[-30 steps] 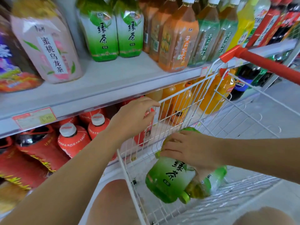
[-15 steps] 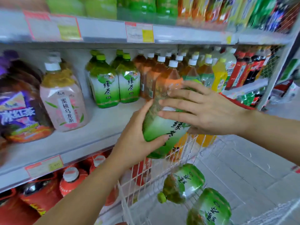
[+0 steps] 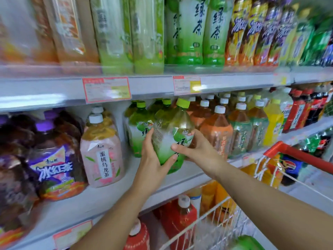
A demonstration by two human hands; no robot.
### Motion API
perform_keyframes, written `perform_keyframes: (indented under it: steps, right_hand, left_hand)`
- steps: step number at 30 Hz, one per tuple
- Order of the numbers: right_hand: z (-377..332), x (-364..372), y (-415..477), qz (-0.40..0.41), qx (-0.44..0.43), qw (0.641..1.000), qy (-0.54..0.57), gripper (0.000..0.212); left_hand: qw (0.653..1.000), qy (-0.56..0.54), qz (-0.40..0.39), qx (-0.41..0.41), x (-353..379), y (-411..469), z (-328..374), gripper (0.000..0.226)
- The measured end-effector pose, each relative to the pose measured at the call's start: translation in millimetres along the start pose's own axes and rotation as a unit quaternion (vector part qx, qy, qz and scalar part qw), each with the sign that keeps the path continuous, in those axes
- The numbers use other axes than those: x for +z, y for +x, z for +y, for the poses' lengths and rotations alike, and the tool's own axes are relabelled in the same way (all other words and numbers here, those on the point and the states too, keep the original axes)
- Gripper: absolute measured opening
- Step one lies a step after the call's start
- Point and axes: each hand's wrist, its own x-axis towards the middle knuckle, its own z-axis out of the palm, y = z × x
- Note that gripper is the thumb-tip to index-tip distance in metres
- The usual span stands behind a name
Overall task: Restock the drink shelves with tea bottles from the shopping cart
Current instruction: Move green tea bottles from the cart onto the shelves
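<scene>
A large green tea bottle (image 3: 171, 134) with a green cap stands nearly upright, tilted slightly, over the front of the middle shelf (image 3: 108, 195). My left hand (image 3: 153, 159) grips its lower left side and base. My right hand (image 3: 196, 148) holds its right side, fingers across the label. Right behind it stand matching green tea bottles (image 3: 138, 130). The white wire shopping cart (image 3: 216, 219) with a red handle (image 3: 302, 154) is at the lower right; another green bottle (image 3: 248, 243) shows in it at the bottom edge.
A pink peach oolong bottle (image 3: 101, 154) and purple iced tea bottles (image 3: 55, 159) stand to the left. Orange-labelled tea bottles (image 3: 216, 132) crowd the right. The upper shelf (image 3: 153, 83) carries price tags and taller bottles. Red bottles (image 3: 182, 217) fill the lower shelf.
Both hands have carried the green tea bottle from the cart up to the middle shelf and turned it from lying sideways to nearly upright. My view has risen with it.
</scene>
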Motion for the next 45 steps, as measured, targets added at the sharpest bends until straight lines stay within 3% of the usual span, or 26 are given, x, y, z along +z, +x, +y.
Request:
perform_keyframes:
  steps: [8,13,15,18,19,28,38,42,45]
  right_hand:
    - [38,-16,21,0.011,0.004,0.993,-0.116,0.073]
    - [48,-18,14,0.03,-0.023,0.982,-0.185,0.058]
    - [60,-28,0,0.048,-0.03,0.948,-0.313,0.049]
    - [75,-46,-22,-0.037,-0.008,0.828,-0.559,0.037]
    - [77,-51,-25,-0.064,-0.013,0.812,-0.58,0.037]
    - [78,-61,-19,-0.121,-0.038,0.825,-0.55,0.048]
    - [73,-65,-21,-0.155,-0.022,0.839,-0.522,0.053]
    - [66,-81,-66,-0.097,-0.103,0.855,-0.498,0.039]
    - [74,-91,-114,-0.108,-0.174,0.856,-0.475,0.025]
  left_hand:
    - [0.995,-0.015,-0.06,-0.08,39,7,-35,0.097]
    - [0.994,0.008,-0.061,-0.087,42,11,-40,0.1]
    - [0.994,0.018,-0.061,-0.092,43,13,-40,0.102]
    - [0.991,0.022,-0.063,-0.114,49,19,-38,0.103]
    - [0.991,0.023,-0.061,-0.119,52,22,-38,0.103]
    - [0.984,0.018,-0.052,-0.17,71,55,-38,0.101]
    - [0.96,0.104,-0.07,-0.251,72,56,-14,0.094]
    - [0.97,0.139,-0.126,-0.155,42,5,9,0.067]
    - [0.979,0.082,-0.161,-0.089,17,-49,25,0.036]
